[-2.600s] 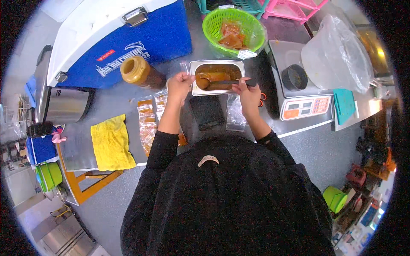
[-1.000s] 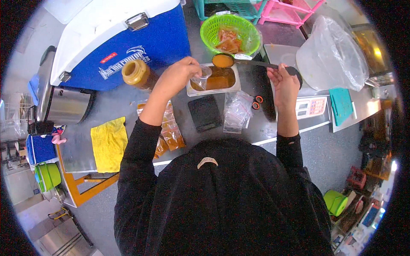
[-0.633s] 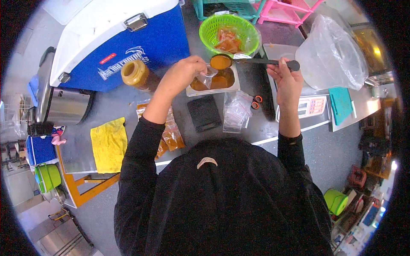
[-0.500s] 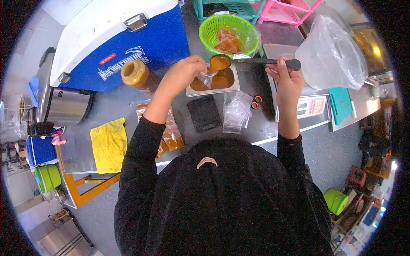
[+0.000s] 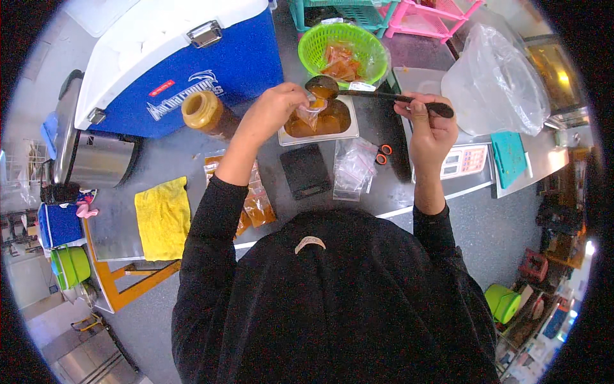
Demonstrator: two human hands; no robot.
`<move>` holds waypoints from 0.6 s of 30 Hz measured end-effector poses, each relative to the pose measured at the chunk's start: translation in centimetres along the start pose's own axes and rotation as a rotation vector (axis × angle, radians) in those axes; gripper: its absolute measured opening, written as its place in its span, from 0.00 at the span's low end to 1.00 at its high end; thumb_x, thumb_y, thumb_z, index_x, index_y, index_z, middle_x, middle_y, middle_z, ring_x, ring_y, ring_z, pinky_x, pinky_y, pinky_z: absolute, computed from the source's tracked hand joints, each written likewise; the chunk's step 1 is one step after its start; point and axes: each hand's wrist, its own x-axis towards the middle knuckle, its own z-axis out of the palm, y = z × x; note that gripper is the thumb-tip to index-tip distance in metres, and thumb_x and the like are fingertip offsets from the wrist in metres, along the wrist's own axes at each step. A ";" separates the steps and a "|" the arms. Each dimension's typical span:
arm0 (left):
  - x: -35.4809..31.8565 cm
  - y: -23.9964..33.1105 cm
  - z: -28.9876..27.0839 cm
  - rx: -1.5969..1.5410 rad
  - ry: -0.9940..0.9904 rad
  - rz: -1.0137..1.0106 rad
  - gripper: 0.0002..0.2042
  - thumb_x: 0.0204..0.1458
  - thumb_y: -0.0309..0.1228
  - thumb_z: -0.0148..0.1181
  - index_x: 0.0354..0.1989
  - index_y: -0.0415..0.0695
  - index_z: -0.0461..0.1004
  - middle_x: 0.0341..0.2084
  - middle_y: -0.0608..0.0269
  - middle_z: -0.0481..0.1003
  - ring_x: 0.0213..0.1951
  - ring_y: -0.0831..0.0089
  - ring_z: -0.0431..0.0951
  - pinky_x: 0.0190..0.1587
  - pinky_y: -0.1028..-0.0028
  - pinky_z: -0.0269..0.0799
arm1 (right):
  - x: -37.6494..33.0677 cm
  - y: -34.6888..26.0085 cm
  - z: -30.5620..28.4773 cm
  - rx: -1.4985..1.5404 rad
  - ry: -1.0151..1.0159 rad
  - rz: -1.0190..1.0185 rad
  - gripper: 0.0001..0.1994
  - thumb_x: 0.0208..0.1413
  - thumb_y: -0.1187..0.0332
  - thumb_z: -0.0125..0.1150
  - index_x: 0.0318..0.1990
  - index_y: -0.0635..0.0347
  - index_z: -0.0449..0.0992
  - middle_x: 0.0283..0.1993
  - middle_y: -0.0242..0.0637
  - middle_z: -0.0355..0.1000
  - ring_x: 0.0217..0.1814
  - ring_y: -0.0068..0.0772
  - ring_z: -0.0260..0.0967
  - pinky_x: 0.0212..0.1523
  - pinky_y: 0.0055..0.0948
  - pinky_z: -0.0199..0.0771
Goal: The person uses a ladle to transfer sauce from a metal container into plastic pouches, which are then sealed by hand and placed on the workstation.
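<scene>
Between the fingers of my left hand (image 5: 275, 112) is a small clear plastic bag (image 5: 309, 116), held over a metal pan (image 5: 320, 137) of orange-brown sauce (image 5: 334, 121). My right hand (image 5: 430, 125) grips the dark handle of a ladle (image 5: 322, 87). The ladle's bowl is tipped at the bag's mouth, and orange sauce shows at its lip and inside the bag. In front of the pan lie a black flat kitchen scale (image 5: 306, 171) and a stack of clear zip bags (image 5: 354, 169), with orange-handled scissors (image 5: 384, 153) beside them.
Filled sauce bags (image 5: 259, 208) lie near my left forearm, beside a yellow cloth (image 5: 163, 219). A brown jar (image 5: 208, 114) stands before a blue cooler box (image 5: 185, 83). Behind the pan is a green basket (image 5: 307, 54) of bags. At right are a white scale (image 5: 465, 160) and a plastic-wrapped tub (image 5: 489, 83).
The ladle has tipped over toward the bag, and sauce has passed from its bowl into the bag. My right hand has turned slightly; the left stays almost in place.
</scene>
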 end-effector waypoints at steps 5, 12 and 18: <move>-0.4 0.2 -0.9 -0.037 0.035 -0.049 0.06 0.38 0.20 0.49 0.24 0.40 0.71 0.29 0.56 0.71 0.33 0.60 0.72 0.35 0.71 0.68 | 0.2 3.0 -1.2 0.154 0.255 0.224 0.05 0.52 0.74 0.47 0.35 0.67 0.63 0.33 0.42 0.67 0.29 0.30 0.68 0.30 0.27 0.75; -1.4 0.1 -2.8 0.042 0.065 -0.174 0.05 0.39 0.20 0.49 0.24 0.40 0.71 0.27 0.55 0.72 0.32 0.61 0.73 0.35 0.71 0.68 | -3.2 9.6 -0.8 -0.384 0.022 0.226 0.05 0.49 0.73 0.50 0.33 0.63 0.65 0.30 0.41 0.67 0.29 0.30 0.68 0.28 0.29 0.70; -2.2 -0.5 -3.0 0.047 0.075 -0.150 0.04 0.40 0.21 0.50 0.24 0.40 0.71 0.27 0.55 0.72 0.32 0.61 0.73 0.35 0.71 0.68 | -6.8 11.7 2.8 -0.643 -0.225 -0.049 0.07 0.45 0.77 0.50 0.34 0.62 0.66 0.32 0.44 0.68 0.33 0.47 0.66 0.32 0.31 0.68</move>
